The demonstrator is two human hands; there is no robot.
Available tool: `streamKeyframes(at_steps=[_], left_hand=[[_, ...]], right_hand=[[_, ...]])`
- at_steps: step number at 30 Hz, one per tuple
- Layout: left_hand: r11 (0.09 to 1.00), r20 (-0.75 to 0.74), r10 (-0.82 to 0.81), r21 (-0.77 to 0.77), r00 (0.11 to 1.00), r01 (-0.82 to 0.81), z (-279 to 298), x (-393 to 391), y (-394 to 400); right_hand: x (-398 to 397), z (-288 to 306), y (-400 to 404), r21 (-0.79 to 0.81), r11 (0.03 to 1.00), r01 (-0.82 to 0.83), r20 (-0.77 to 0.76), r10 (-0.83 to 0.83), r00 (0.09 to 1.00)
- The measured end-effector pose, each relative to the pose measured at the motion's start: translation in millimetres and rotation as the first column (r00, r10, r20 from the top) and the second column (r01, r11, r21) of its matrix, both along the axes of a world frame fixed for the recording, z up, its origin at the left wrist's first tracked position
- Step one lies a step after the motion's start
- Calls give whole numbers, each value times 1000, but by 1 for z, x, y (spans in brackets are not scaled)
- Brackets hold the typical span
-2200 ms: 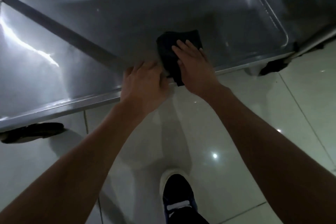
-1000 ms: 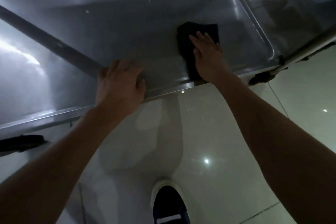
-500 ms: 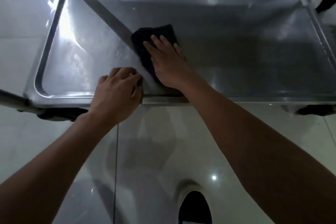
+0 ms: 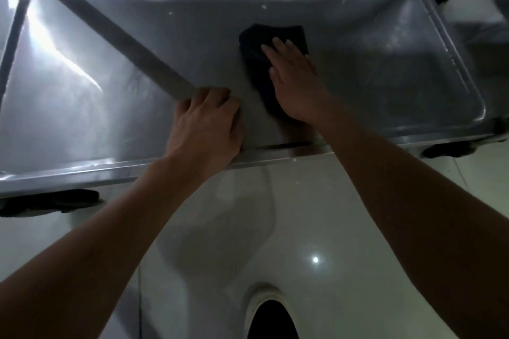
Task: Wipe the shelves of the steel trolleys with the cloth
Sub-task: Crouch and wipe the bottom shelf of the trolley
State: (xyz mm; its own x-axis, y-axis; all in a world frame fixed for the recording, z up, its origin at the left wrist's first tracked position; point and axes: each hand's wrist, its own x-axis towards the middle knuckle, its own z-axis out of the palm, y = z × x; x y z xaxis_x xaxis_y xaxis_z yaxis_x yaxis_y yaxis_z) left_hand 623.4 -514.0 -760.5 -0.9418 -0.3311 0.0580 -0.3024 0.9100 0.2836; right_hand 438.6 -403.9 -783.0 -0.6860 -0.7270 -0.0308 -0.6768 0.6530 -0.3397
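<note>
Flat under the right hand [image 4: 296,85], the cloth [image 4: 259,63] lies on the shelf [image 4: 385,69]

The cloth [image 4: 271,44] lies on the shelf [image 4: 385,69], right of the diagonal bar [image 4: 115,33].

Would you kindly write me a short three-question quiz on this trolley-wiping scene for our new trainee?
1. True or false: the right hand presses the dark cloth flat on the steel shelf.
2. Where does the left hand rest?
A. On the cloth
B. At the shelf's near rim, by the diagonal bar
C. On the floor
3. Fill in: the black castor wheels stand on the glossy tiled ____.

Key: 1 true; 2 B; 3 floor.
</note>
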Motion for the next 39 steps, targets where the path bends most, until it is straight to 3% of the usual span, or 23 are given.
streamKeyframes(at_steps=[10,14,21,28,32,39], left_hand=[[983,-58,-173,49,983,176,11,-102,86],[982,40,-188,2,981,188,-2,-111,100],[985,18,-169,31,985,168,-6,-116,104],[976,-1,-218,7,976,218,-7,-114,100],[952,-53,-281,109,958,285,-6,-98,91],[980,-66,-165,106,984,171,1,-23,49]], right_hand=[[-106,-4,113,7,968,249,-38,-249,968],[-136,0,156,7,923,385,-42,-384,922],[-155,13,223,38,844,534,-34,-533,845],[-131,20,219,41,882,469,-46,-467,883],[-93,15,190,24,919,393,-74,-391,918],[-9,11,123,15,973,232,-19,-232,973]])
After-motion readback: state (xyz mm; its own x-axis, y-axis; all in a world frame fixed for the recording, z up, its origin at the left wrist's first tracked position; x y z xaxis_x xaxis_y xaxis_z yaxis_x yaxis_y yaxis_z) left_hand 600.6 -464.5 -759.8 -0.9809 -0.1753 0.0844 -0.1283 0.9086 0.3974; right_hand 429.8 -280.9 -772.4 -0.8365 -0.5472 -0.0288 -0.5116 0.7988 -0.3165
